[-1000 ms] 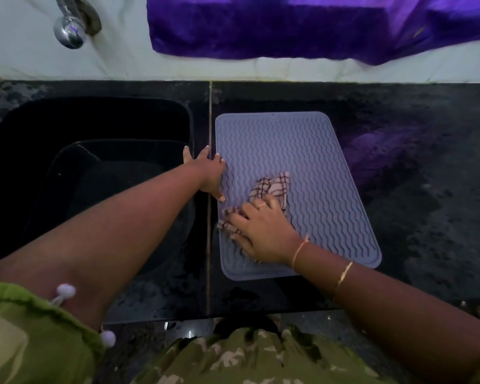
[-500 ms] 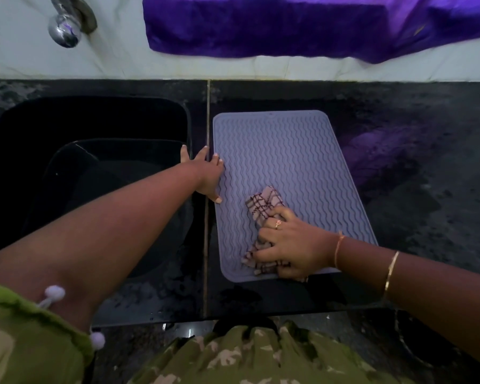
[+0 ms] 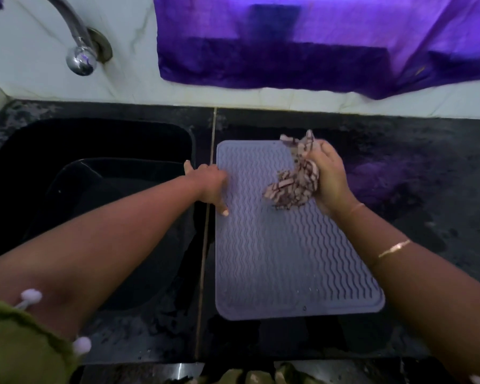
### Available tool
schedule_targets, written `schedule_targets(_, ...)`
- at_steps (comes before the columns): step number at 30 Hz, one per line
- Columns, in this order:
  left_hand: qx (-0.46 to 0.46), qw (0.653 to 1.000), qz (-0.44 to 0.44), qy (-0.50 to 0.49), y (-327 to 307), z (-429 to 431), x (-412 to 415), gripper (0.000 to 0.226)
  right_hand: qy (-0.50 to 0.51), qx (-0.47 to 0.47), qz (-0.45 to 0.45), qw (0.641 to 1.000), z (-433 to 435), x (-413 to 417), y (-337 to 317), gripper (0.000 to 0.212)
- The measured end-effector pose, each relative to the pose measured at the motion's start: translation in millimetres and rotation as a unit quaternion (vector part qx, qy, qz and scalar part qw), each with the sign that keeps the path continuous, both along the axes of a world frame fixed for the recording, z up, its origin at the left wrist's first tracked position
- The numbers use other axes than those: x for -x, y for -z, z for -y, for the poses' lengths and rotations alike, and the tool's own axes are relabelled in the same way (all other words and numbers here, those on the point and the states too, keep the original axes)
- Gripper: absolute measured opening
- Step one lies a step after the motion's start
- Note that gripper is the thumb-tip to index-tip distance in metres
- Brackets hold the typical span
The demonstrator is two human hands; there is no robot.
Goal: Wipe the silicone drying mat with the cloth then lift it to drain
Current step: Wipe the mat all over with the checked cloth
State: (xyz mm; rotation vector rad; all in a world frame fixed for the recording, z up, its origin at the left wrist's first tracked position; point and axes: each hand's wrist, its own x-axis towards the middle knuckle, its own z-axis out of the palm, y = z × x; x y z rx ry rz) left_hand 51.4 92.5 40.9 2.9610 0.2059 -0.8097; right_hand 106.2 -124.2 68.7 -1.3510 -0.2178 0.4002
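Observation:
A pale grey silicone drying mat (image 3: 275, 256) with wavy ridges lies flat on the black counter, right of the sink. My right hand (image 3: 330, 176) grips a bunched checked cloth (image 3: 291, 187) over the mat's far right corner; the cloth looks partly raised off the surface. My left hand (image 3: 211, 187) rests flat on the mat's left edge, fingers spread, pinning it down.
A black sink (image 3: 89, 189) lies left of the mat, with a chrome tap (image 3: 81, 59) on the white wall above it. A purple cloth (image 3: 316, 40) hangs on the wall behind. Wet black counter (image 3: 413, 189) stretches to the right.
My right hand has carried the cloth from the mat's near edge up to its far right corner. The left hand has stayed on the left edge.

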Motion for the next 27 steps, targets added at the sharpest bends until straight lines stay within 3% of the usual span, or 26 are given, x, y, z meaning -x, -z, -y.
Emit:
schedule_targets(2, -0.020, 0.999, 0.018, 0.022, -2, 0, -14, 0.088, 0.030, 0.037, 0.069, 0.996, -16, -21, -11, 0.012)
schedule_targets(5, -0.046, 0.998, 0.001, 0.047, 4, 2, -31, 0.120, 0.038, 0.139, 0.222, 0.964, -44, -47, -20, 0.010)
schedule_targets(8, -0.103, 0.990, -0.047, 0.087, 14, 4, -38, 0.134, 0.006, 0.335, 0.327, 0.883, -71, -70, -8, 0.033)
schedule_targets(10, -0.125, 0.986, -0.060, 0.098, 18, 4, -41, 0.135, -0.050, 0.523, 0.324, 0.786, -82, -77, 9, 0.061)
schedule_targets(11, -0.130, 0.984, -0.064, 0.101, 19, 3, -42, 0.134, -0.079, 0.567, 0.315, 0.757, -86, -77, 20, 0.069)
schedule_targets(13, -0.131, 0.983, -0.072, 0.102, 20, 3, -44, 0.129, -0.135, 0.580, 0.296, 0.746, -91, -74, 43, 0.075)
schedule_targets(17, -0.117, 0.987, -0.075, 0.085, 21, 1, -42, 0.130, -0.193, 0.656, 0.319, 0.656, -93, -74, 76, 0.075)
schedule_targets(20, -0.110, 0.989, -0.068, 0.070, 21, 0, -40, 0.134, -0.152, 0.673, 0.359, 0.628, -96, -67, 74, 0.067)
schedule_targets(27, -0.107, 0.990, -0.056, 0.068, 25, -3, -39, 0.137, -0.118, 0.635, 0.402, 0.649, -51, -3, 82, 0.050)
